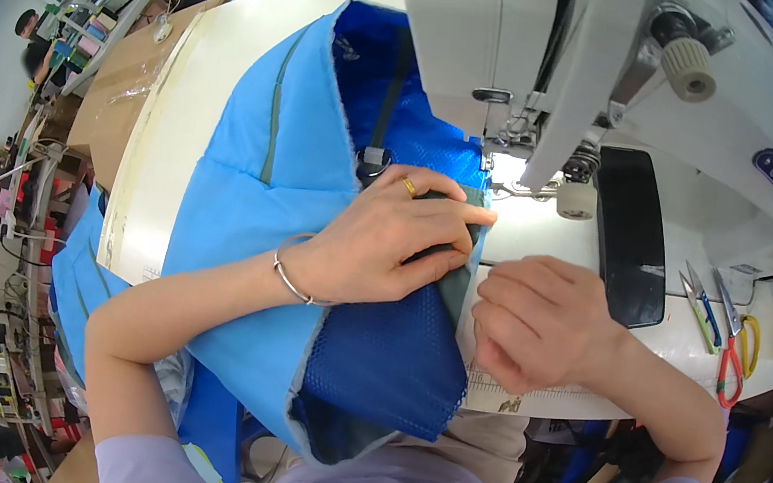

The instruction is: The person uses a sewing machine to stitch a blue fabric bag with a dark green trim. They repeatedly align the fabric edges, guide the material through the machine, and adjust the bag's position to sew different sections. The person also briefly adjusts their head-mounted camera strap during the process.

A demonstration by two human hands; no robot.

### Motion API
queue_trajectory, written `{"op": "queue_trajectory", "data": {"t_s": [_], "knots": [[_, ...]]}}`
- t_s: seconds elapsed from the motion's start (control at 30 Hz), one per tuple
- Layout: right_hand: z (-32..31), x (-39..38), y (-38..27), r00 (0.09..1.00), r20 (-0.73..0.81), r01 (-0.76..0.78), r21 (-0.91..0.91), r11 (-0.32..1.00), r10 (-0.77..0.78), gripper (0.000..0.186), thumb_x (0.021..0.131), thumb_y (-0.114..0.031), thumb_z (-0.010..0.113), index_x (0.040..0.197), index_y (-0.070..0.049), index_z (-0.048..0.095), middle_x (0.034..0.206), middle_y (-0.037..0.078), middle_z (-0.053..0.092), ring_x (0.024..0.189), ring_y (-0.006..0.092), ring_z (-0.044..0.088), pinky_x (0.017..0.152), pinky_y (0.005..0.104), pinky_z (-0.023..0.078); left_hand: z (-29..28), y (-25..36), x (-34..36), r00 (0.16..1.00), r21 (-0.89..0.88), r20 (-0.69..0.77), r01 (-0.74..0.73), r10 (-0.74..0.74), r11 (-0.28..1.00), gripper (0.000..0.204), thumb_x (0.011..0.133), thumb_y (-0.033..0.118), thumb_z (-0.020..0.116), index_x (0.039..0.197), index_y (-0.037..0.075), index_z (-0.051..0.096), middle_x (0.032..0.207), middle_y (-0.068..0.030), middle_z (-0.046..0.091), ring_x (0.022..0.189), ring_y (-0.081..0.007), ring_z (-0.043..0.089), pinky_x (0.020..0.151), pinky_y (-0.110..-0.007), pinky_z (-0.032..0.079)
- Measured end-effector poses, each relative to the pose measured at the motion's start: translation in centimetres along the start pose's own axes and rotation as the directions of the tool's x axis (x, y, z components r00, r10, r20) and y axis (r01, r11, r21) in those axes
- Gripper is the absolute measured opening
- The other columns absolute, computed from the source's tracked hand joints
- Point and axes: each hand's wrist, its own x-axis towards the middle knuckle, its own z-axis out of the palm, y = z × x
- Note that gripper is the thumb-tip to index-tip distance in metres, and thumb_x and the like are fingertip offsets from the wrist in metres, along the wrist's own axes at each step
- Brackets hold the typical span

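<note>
A light-blue fabric piece (pixel 250 210), partly sewn like a bag, lies across the sewing machine bed. Dark-blue mesh (pixel 389 353) hangs from it toward my lap, and a dark green strip runs along its right edge. My left hand (pixel 398 233), wearing a ring and bracelet, presses on this edge just below the presser foot (pixel 495 163). Its thumb and forefinger are closed on the fabric, while another finger stretches to the right. Beside the edge, my right hand (pixel 541 322) is curled closed; whatever its fingers may hold is hidden.
The white sewing machine head (pixel 480 34) rises over the work. A black oblong object (pixel 630 235) lies to its right, near red-handled scissors (pixel 731 367) and small green-handled snips (pixel 705 307). Another light-blue piece (pixel 83 274) hangs at the left beside cardboard (pixel 114 112).
</note>
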Motion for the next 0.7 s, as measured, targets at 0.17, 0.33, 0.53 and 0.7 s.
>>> {"op": "queue_trajectory", "data": {"t_s": [0.17,0.33,0.53,0.7], "knots": [[1.5,0.5,0.8,0.996,0.061,0.075,-0.055,0.996,-0.072,0.026,0.069,-0.011,0.070,0.091,0.003,0.069,0.096,0.012,0.067,0.100,0.0264,0.065,0.085,0.0362,0.055,-0.5,-0.8,-0.1,1.000,-0.102,0.004,0.028,-0.028,0.994,0.011,0.087,0.006,0.069,0.097,0.007,0.073,0.132,-0.0059,0.069,0.121,-0.0268,0.058,0.107,-0.043,0.038],[1.6,-0.1,0.6,0.995,0.082,0.062,-0.057,0.996,-0.057,0.031,0.069,-0.012,0.071,0.095,0.005,0.070,0.103,0.014,0.069,0.112,0.0275,0.063,0.090,0.0378,0.055,-1.3,0.3,0.0,0.994,-0.057,-0.088,0.054,-0.059,0.997,0.011,0.087,0.005,0.068,0.096,0.005,0.073,0.113,-0.0095,0.072,0.102,-0.0272,0.066,0.090,-0.037,0.049],[2.0,-0.4,0.8,1.000,0.022,0.013,0.043,0.999,-0.014,0.033,0.068,-0.008,0.072,0.098,0.006,0.070,0.108,0.017,0.070,0.108,0.0300,0.065,0.092,0.0389,0.055,-4.4,1.5,0.6,0.915,0.366,0.168,0.287,-0.366,0.885,0.023,0.091,0.020,0.068,0.080,0.001,0.072,0.078,-0.0172,0.069,0.074,-0.0358,0.066,0.067,-0.042,0.051],[1.8,-0.4,0.8,1.000,0.017,0.017,0.057,0.998,-0.018,0.033,0.070,-0.007,0.072,0.100,0.007,0.070,0.107,0.017,0.070,0.106,0.0294,0.066,0.092,0.0385,0.055,-8.3,3.7,2.8,0.576,0.473,0.613,0.281,-0.541,0.835,0.047,0.098,0.037,0.054,0.080,-0.003,0.071,0.068,-0.0229,0.065,0.070,-0.0431,0.064,0.066,-0.048,0.049]]}}
